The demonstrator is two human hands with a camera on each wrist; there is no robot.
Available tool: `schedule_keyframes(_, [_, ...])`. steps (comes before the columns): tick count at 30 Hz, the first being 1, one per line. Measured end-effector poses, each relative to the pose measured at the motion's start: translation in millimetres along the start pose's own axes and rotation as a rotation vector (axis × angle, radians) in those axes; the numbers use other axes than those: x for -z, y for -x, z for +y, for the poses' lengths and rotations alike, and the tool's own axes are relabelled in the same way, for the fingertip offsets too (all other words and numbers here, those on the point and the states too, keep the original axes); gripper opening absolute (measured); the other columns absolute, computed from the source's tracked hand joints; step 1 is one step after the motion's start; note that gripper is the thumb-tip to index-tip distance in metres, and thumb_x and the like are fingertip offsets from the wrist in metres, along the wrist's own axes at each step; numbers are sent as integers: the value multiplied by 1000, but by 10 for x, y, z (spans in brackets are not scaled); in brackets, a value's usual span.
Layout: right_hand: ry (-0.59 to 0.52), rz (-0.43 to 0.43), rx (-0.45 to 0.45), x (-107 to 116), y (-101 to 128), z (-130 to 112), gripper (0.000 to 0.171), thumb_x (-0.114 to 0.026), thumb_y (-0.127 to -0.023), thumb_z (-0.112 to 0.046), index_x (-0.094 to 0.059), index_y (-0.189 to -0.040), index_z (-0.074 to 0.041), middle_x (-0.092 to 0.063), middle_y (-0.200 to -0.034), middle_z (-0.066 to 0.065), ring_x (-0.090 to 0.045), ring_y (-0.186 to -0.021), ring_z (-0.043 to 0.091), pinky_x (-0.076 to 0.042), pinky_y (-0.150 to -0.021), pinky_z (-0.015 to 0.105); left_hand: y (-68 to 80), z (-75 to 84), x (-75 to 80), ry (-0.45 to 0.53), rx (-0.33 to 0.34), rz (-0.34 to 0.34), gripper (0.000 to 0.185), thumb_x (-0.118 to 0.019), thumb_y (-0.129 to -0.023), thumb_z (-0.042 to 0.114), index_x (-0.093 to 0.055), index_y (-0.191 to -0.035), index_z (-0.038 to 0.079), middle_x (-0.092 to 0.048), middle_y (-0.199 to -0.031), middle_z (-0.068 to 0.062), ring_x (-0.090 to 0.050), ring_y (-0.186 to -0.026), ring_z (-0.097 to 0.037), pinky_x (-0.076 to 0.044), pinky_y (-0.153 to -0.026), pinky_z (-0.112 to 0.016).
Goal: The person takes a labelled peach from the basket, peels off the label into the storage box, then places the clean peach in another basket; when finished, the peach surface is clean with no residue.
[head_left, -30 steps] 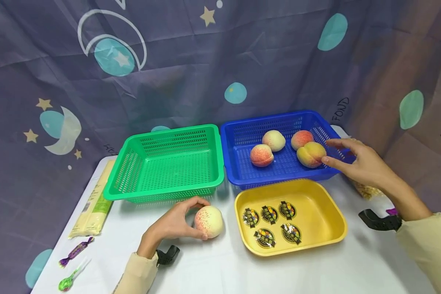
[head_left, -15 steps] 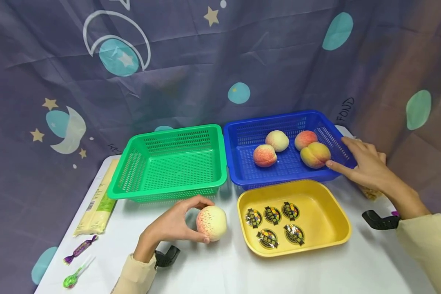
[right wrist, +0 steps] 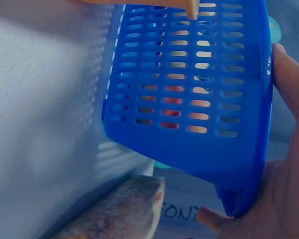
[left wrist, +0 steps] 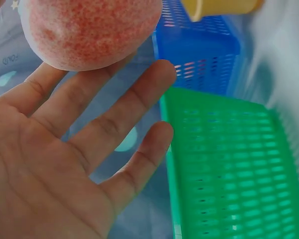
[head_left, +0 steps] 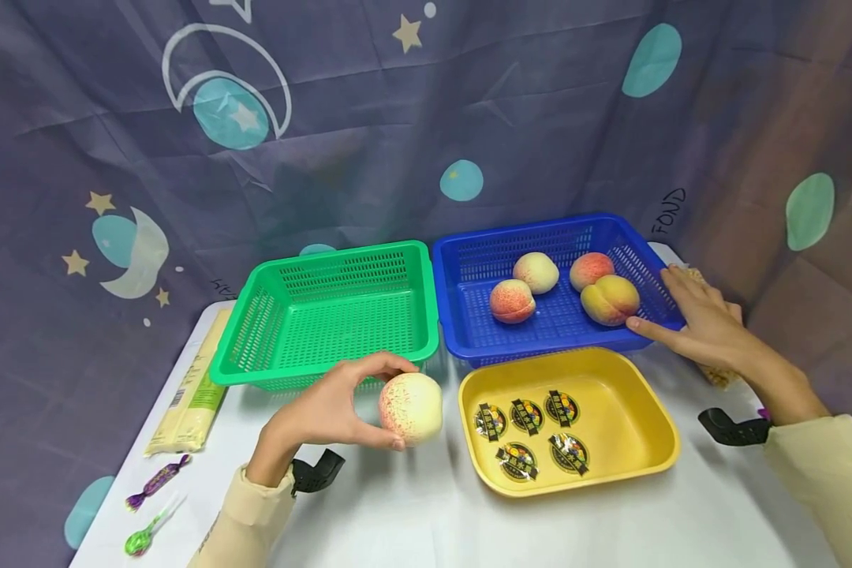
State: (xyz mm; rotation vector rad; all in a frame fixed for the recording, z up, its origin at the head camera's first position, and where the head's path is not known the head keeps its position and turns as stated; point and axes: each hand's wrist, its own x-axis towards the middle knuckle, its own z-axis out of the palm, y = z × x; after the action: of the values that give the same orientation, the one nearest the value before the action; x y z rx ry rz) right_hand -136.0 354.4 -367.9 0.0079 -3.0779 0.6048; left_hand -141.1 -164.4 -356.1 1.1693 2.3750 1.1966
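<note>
Head view looks down and forward from above the near table edge, wide enough to take in the blue basket [head_left: 550, 288] with the green basket [head_left: 326, 315] to its left and the yellow tray [head_left: 614, 442] in front of it. Left wrist view sits right at the palm, very close, looking out past the fingers [left wrist: 114, 119] to the blue basket [left wrist: 199, 50] and green basket [left wrist: 229, 164]. Right wrist view is tight against the blue basket [right wrist: 189, 84], facing its slotted side wall from low outside. All three views share the blue basket; the head and left wrist views also share the green one.
</note>
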Motion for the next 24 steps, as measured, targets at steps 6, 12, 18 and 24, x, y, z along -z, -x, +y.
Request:
schedule_keyframes(6, [-31, -2, 3, -13, 5, -12, 105, -55, -97, -58, 3, -162, 0, 10, -168, 27, 9, -151, 59, -10, -101, 85, -181, 99, 146, -9, -38, 20, 75, -97, -65, 29, -61, -131, 33, -67, -122, 16, -62, -114, -10, -49, -103, -53])
schedule_keyframes(12, [-96, 4, 26, -14, 23, 21, 105, -57, -97, -54, 4, -161, 1, 13, -168, 27, 19, -153, 51, 6, -111, 82, -475, 197, 255, -38, -101, 29, 74, -96, -67, 29, -61, -132, 31, -67, -123, 15, -62, -115, -8, -49, -103, -47])
schedule_keyframes(18, [-111, 7, 42, -29, 14, 31, 105, -59, -97, -53, 2, -161, 4, 9, -166, 31, 17, -153, 51, 12, -120, 68, -799, 254, 307, -54, -138, 31, 74, -95, -69, 31, -61, -134, 27, -66, -125, 14, -61, -115, -6, -50, -102, -40])
schedule_keyframes(24, [-116, 27, 54, -39, 15, 28, 104, -59, -97, -51, 1, -161, 5, 8, -166, 32, 16, -153, 52, 12, -119, 71, -1161, 235, 304, -46, -137, 22, 69, -93, -72, 34, -61, -133, 29, -64, -124, 15, -58, -114, -7, -50, -100, -43])
